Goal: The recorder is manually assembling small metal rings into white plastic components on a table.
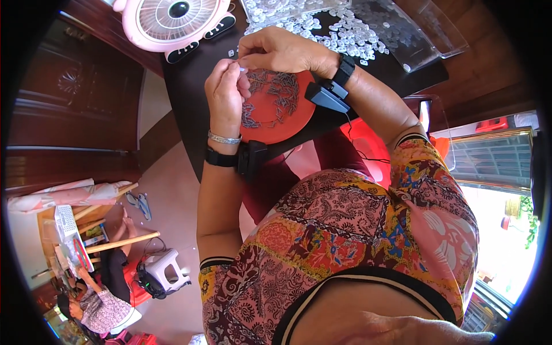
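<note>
My left hand point(226, 92) is closed in a pinch above the left rim of a red plate point(299, 119). A small whitish plastic piece point(242, 69) shows at its fingertips. My right hand point(279, 50) meets it there, thumb and forefinger pressed together; whatever they grip is hidden. Many small grey screws point(282, 92) lie scattered in the plate below both hands. Beyond the right hand, a heap of small translucent plastic pieces point(345, 34) is spread over the dark table point(187, 86).
A pink fan point(178, 11) stands at the table's far left. Clear plastic boxes point(425, 34) lie at the far right. A thin black cable point(359, 150) hangs from my right wrist device. At lower left, another person point(106, 307) sits by a white stool point(167, 270).
</note>
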Available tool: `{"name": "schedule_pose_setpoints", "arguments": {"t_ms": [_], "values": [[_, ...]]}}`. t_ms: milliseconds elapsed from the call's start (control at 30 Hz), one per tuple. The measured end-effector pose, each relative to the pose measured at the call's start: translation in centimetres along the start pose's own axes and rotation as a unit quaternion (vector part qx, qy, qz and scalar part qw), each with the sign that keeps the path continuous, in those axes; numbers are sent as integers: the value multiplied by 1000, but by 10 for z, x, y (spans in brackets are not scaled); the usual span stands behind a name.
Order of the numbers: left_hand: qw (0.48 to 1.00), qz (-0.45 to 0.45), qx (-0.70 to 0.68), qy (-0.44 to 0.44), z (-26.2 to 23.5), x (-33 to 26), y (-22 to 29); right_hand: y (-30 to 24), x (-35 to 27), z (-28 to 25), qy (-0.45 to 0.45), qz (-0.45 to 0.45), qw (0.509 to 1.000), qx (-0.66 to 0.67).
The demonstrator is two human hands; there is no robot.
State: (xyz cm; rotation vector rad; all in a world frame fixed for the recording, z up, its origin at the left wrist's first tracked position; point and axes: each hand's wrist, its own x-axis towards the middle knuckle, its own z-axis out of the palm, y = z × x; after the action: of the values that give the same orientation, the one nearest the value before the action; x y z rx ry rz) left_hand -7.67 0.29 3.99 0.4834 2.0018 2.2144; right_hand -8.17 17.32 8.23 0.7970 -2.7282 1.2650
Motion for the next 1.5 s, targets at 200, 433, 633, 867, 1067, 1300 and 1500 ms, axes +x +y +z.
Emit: {"name": "schedule_pose_setpoints", "arguments": {"t_ms": [200, 433, 633, 867, 1067, 1300, 1500], "values": [[1000, -16, -9, -15, -4, -1, 6, 11, 2, 7, 10, 1, 998, 66], [999, -23, -23, 16, -11, -1, 6, 25, -9, 9, -97, -113, 988, -53], [999, -25, -34, 33, -11, 0, 6, 15, -19, 31, -125, -115, 954, -248], [999, -34, -28, 30, -9, -2, 7, 14, -18, 39, -118, -96, 922, -357], [998, -37, -35, 29, -9, -2, 7, 21, -15, 42, -74, -126, 939, -312], [997, -37, -68, 3, -8, -7, 12, 14, -8, 22, 56, -97, 993, -36], [995, -66, -72, -6, -7, -9, 16, 18, -6, 20, 59, -41, 991, 109]]}}
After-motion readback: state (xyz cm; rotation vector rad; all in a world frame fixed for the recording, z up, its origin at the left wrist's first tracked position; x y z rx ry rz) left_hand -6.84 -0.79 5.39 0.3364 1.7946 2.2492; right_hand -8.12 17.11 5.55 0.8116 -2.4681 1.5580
